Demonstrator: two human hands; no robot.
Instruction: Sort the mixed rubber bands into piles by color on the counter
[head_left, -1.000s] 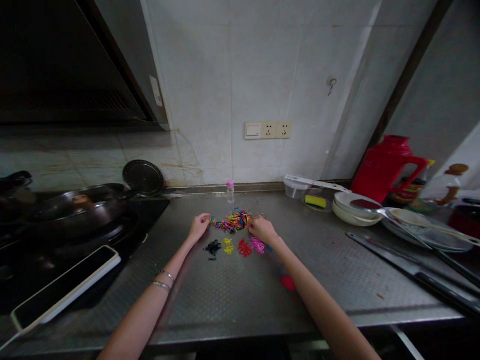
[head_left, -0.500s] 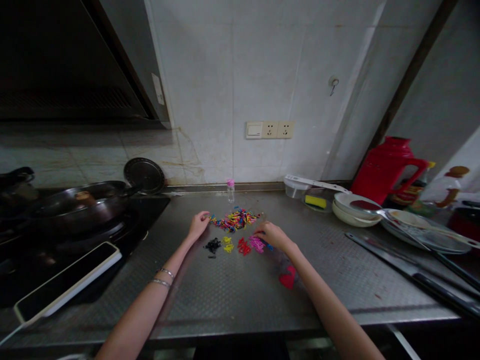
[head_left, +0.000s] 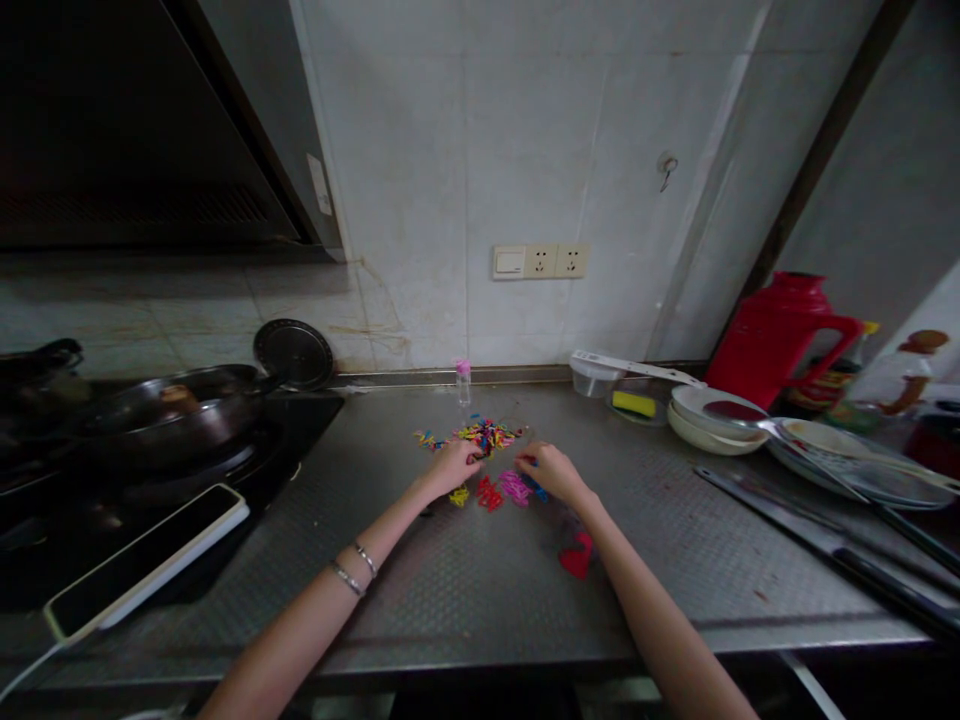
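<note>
A mixed heap of small, thin colourful pieces (head_left: 487,432) lies on the steel counter; their exact kind is too small to tell. My left hand (head_left: 450,468) is at the heap's near edge, fingers pinched, what they hold hidden. Below its fingers sits a yellow group (head_left: 459,496), with a red group (head_left: 490,493) to the right. Beside a pink group (head_left: 515,487), my right hand (head_left: 553,472) is closed, with a bit of blue showing at its fingertips. Blue pieces (head_left: 540,491) lie just under it. The black group is mostly covered by my left hand.
Behind the heap stands a small clear bottle with a pink cap (head_left: 463,382). A red heart-shaped item (head_left: 576,556) lies near my right forearm. Bowls (head_left: 712,425), a knife (head_left: 795,525) and a red thermos (head_left: 772,340) are at right; a phone (head_left: 146,560) and pan (head_left: 172,420) at left.
My left hand has moved right, from the heap's left end to its near middle, now over the black group. My right hand has shifted slightly right, above the blue pieces.
</note>
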